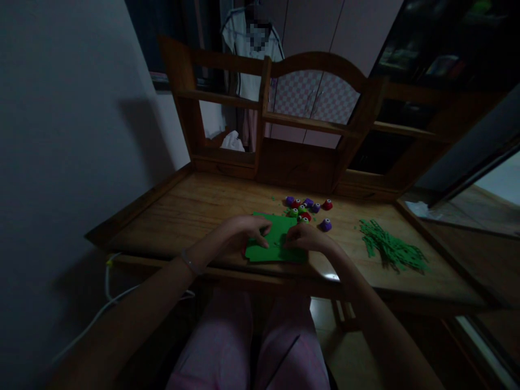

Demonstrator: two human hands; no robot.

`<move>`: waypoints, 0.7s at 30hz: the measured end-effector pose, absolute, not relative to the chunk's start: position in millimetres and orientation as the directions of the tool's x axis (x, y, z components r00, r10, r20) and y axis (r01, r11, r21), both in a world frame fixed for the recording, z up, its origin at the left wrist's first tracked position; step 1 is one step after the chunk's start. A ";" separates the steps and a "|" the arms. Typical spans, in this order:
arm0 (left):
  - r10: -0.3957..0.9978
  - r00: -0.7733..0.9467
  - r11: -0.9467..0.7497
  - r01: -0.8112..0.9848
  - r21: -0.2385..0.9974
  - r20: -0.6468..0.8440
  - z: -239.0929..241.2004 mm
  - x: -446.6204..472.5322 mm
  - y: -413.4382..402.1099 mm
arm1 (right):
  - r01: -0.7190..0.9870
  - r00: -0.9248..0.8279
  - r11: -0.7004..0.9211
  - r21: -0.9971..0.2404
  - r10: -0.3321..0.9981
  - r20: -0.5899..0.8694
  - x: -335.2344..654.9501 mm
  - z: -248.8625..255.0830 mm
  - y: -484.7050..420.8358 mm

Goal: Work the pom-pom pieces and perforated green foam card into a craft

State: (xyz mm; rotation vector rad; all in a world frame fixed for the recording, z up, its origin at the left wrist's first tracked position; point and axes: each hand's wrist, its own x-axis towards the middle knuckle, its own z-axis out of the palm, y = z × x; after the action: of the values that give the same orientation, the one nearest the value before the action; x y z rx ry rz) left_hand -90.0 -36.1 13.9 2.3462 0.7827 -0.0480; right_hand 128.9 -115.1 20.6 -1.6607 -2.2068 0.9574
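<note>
A green foam-like sheet (276, 253) lies flat near the front edge of the desk, with a bit of red showing under its left side. Over its left part is my left hand (254, 229), thumb and forefinger apart, with nothing visible between them. My right hand (301, 237) rests on the sheet's right part, its fingers drawn together in a pinch; whatever they hold is too small to make out. Tiny dark green bits (277, 244) lie on the sheet between the hands. Just beyond it sit several small red, purple and green pieces with eyes (303, 208).
A loose pile of thin green strips (392, 246) lies to the right on the wooden desk (170, 216). One purple piece (325, 225) stands apart, close to my right hand. Wooden shelving (300, 124) rises along the back. A white cable (108, 281) hangs at the left front edge.
</note>
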 end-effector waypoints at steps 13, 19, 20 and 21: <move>0.455 0.809 -0.590 0.586 0.555 -0.371 21.2 -104.4 -29.2 | 0.757 -0.387 0.433 -0.489 0.901 0.198 121.4 29.9 -153.7; 0.474 0.818 -0.549 0.564 0.617 -0.327 17.5 -103.0 -26.7 | 0.825 -0.457 0.553 -0.114 0.773 0.441 71.8 17.1 -200.9; 0.481 0.818 -0.542 0.560 0.627 -0.316 16.6 -102.5 -26.0 | 0.830 -0.459 0.549 -0.099 0.773 0.437 66.7 12.9 -202.5; 0.485 0.817 -0.536 0.561 0.631 -0.313 16.0 -101.9 -25.2 | 0.838 -0.452 0.538 -0.095 0.780 0.433 63.3 8.9 -202.7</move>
State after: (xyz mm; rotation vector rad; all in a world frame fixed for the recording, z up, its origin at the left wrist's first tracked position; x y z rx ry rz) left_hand -101.9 -25.2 16.0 2.2369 0.7635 -0.1281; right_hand 63.3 -202.7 8.9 -1.3183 -2.3519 -0.1829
